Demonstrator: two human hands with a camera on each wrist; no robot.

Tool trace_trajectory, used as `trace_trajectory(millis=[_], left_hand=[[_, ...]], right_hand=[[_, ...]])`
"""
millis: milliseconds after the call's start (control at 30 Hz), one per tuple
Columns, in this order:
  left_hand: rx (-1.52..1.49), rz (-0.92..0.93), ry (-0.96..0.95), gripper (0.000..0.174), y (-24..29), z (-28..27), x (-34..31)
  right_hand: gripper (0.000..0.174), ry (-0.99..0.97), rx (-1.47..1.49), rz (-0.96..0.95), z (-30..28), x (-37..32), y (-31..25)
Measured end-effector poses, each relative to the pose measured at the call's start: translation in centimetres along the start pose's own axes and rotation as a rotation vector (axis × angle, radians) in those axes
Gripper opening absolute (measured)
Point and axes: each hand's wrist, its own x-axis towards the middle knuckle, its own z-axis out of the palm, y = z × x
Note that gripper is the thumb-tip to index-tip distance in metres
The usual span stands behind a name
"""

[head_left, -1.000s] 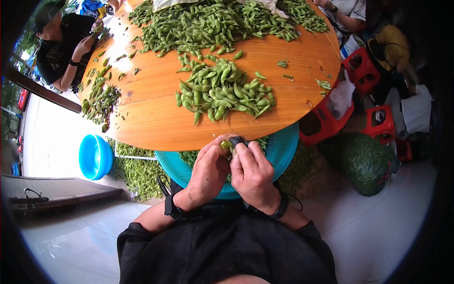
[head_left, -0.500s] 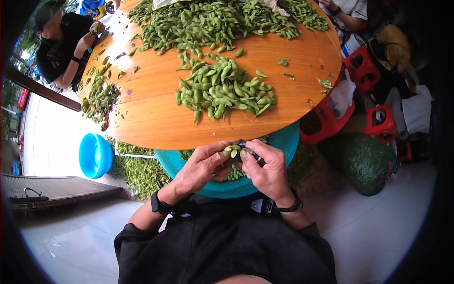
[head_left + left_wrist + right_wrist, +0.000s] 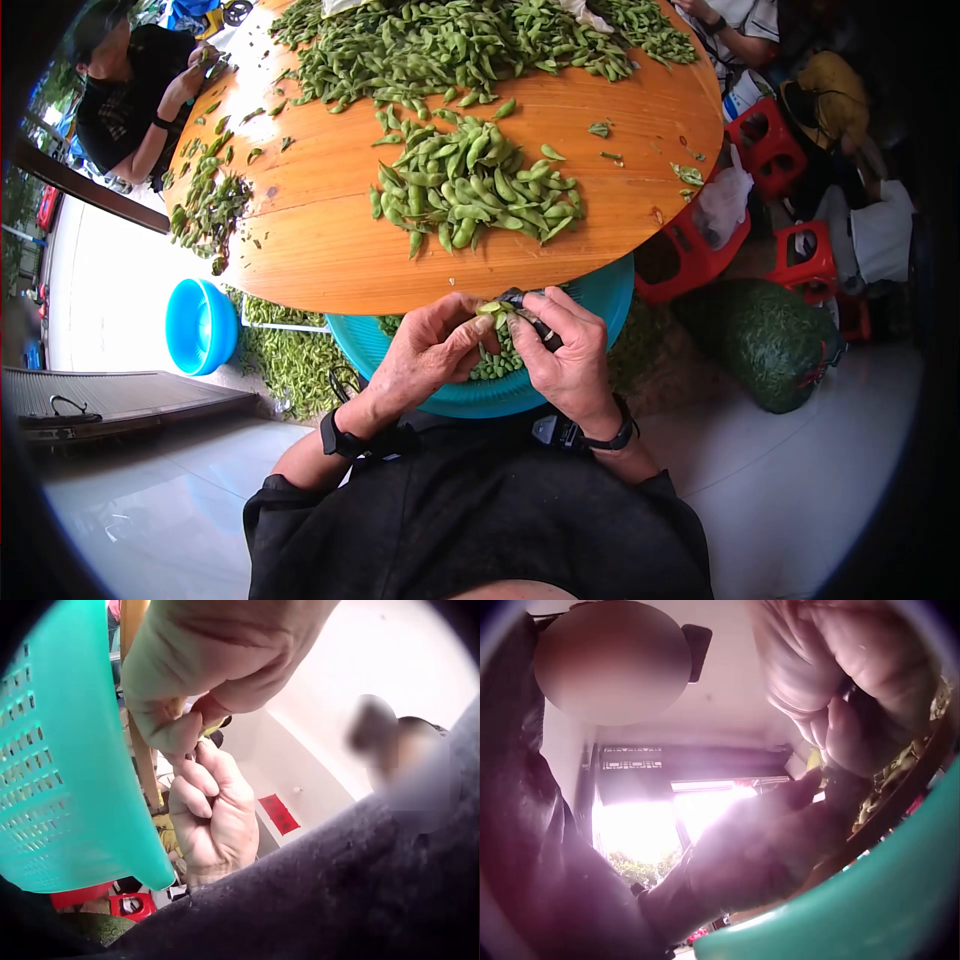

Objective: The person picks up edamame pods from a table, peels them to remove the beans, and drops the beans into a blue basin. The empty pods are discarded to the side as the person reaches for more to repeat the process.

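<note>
**Shelling pods over the basket**

Head view first: both hands are meeting just below the near edge of the round orange-brown wooden table (image 3: 320, 250). The left hand (image 3: 430, 350) is pinching a green soybean pod (image 3: 492, 308) between thumb and fingertips. The right hand (image 3: 565, 350) is curling around a small dark tool (image 3: 535, 322), with its tip right at the pod; I can't tell what kind of tool it is. The pod is hanging above a teal perforated plastic basket (image 3: 605, 300) tucked under the table edge, and there are more green pods lying in it. A loose heap of green pods (image 3: 470, 185) is sitting on the table just beyond the hands. A round blue plastic basin (image 3: 200, 328) is sitting on the floor off to the left.

Left wrist view: the left hand (image 3: 225, 652) is closing its fingers tight on a yellowish sliver of pod (image 3: 178, 707), with the right hand (image 3: 214, 817) curled up right beneath it and the basket wall (image 3: 67, 765) alongside.

Right wrist view: pretty backlit and blurry. The right hand (image 3: 847, 667) is bunching up top, the left (image 3: 765, 847) is coming up from below, and a bit of pod (image 3: 815, 759) is showing between them over the basket rim (image 3: 870, 915).
</note>
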Motion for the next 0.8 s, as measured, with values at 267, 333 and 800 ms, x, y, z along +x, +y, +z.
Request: trace_trajectory(millis=[267,333,800], left_hand=[[-0.072,0.145,0.014,0.021,-1.3,0.7,0.6],[-0.12,0.149,0.045,0.022,-1.1,0.8,0.5],[0.28,0.197,0.103,0.028,-1.5,1.0,0.3]], right_hand=[[0.022,0.03,-0.075,-0.071,0.4,-0.1,-0.4],[0.023,0.019,-0.042,-0.049,0.2,-0.2,-0.2],[0.019,0.036,0.03,-0.029,0.7,-0.6,0.3]])
